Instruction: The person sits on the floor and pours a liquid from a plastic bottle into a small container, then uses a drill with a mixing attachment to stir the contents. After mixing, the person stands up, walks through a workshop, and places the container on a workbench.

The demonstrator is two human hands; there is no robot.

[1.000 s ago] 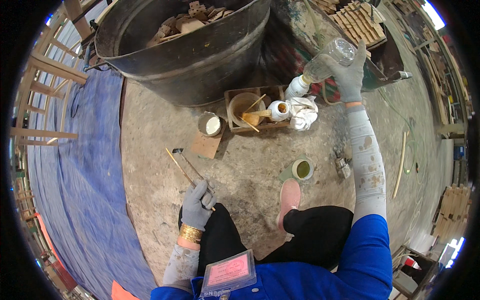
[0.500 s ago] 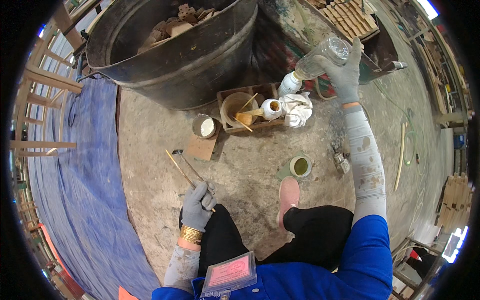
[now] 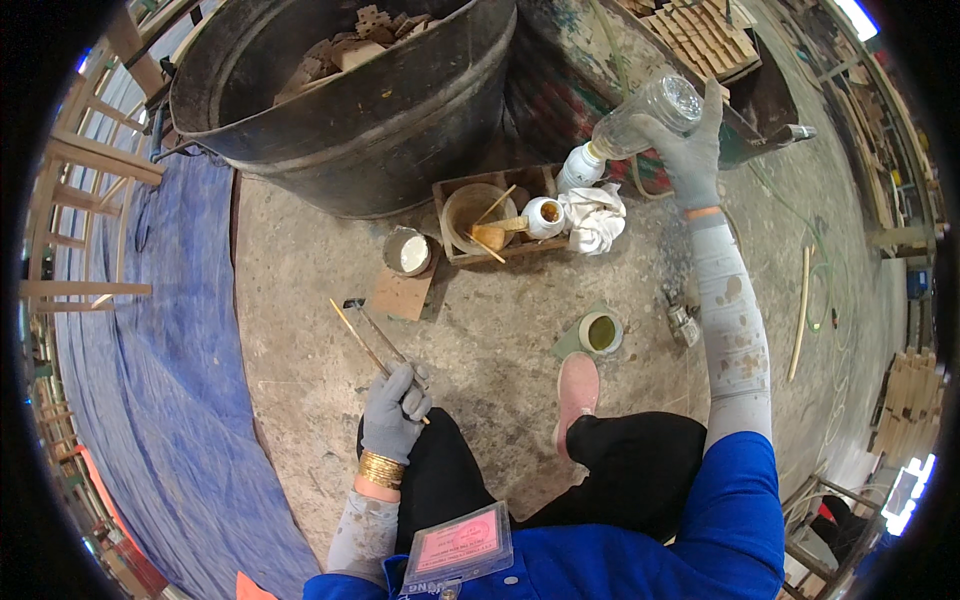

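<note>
My gloved left hand is closed around two thin tools above my left knee: a light wooden stick and a slim brush with a dark tip. My right hand, also gloved, reaches far forward and grips a clear plastic bottle. That bottle is tipped with its neck down at the mouth of a white bottle, which stands at the right end of a wooden box. Whether liquid is flowing is too small to tell.
The box holds a tub, a wide brush and a white container. Beside it lies a white rag. Cups of white paste and greenish liquid sit on the floor. A large dark tub stands behind.
Hardly anything differs. The clear bottle and my right hand have shifted very slightly; my left hand keeps its place with the stick and brush.
</note>
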